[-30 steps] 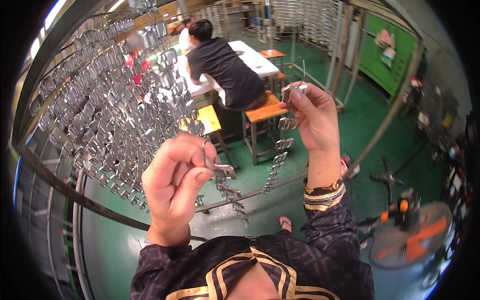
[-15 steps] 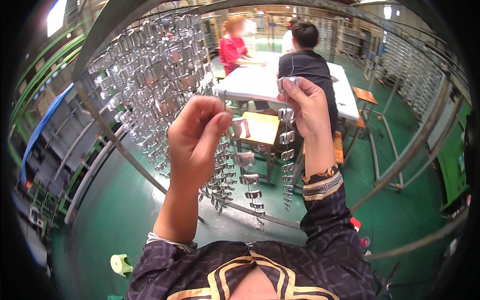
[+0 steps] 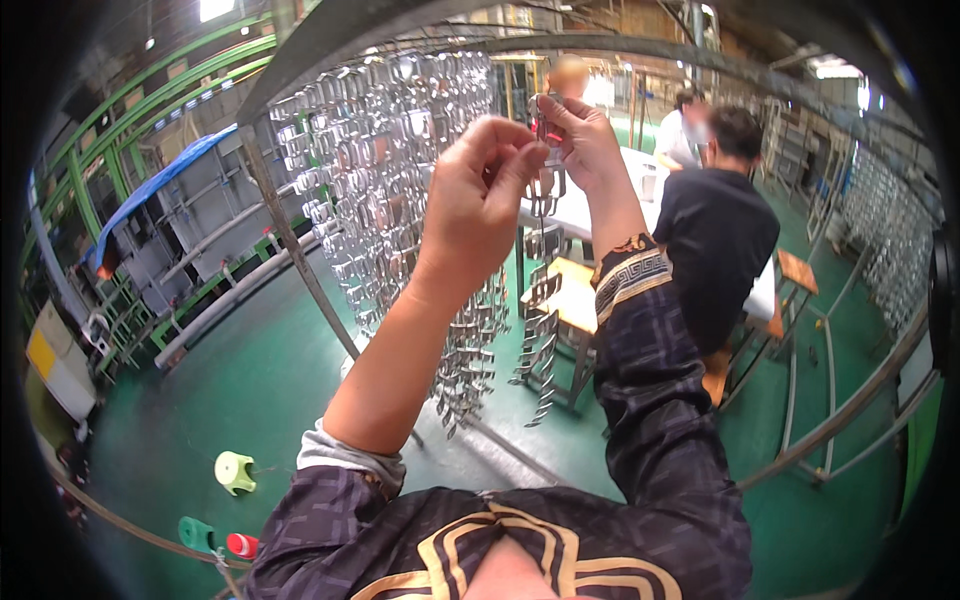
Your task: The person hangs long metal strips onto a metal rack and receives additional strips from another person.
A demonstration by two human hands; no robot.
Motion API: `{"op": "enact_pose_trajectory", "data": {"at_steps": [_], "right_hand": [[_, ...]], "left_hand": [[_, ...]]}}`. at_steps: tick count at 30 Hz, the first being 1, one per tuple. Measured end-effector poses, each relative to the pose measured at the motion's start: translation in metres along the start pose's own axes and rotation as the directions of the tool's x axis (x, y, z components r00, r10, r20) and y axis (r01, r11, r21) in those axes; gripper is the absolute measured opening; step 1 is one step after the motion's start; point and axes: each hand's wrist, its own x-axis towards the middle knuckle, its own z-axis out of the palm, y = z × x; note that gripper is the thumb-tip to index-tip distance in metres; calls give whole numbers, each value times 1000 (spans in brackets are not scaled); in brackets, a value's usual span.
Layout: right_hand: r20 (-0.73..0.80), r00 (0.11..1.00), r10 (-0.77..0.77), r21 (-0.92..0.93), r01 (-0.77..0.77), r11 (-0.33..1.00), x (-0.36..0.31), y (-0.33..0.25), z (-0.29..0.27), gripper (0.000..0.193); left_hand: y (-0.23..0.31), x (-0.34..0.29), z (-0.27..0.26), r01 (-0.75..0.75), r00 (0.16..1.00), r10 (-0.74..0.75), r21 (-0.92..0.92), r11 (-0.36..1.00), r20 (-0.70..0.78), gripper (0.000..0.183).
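Both hands are raised at the rack. The right hand (image 3: 585,135) pinches the top of a hanging string of shiny metal clips (image 3: 540,300); the left hand (image 3: 475,205) pinches beside it. Many filled strings (image 3: 390,180) already hang; this string appears not yet hooked.

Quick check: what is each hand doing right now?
Left hand: closed, fingers pinched beside the top of the hanging string of metal clips.
Right hand: closed, holding the top of that string.
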Motion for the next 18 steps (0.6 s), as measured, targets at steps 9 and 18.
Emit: {"op": "enact_pose_trajectory", "data": {"at_steps": [9, 18], "right_hand": [[147, 987, 66, 53, -74, 996, 58, 4, 34, 11], [227, 974, -2, 82, -18, 996, 85, 13, 49, 16]], "left_hand": [[-4, -20, -16, 36, 999, -36, -16, 999, 25, 6], [-6, -41, -28, 151, 987, -147, -72, 986, 58, 5]]}}
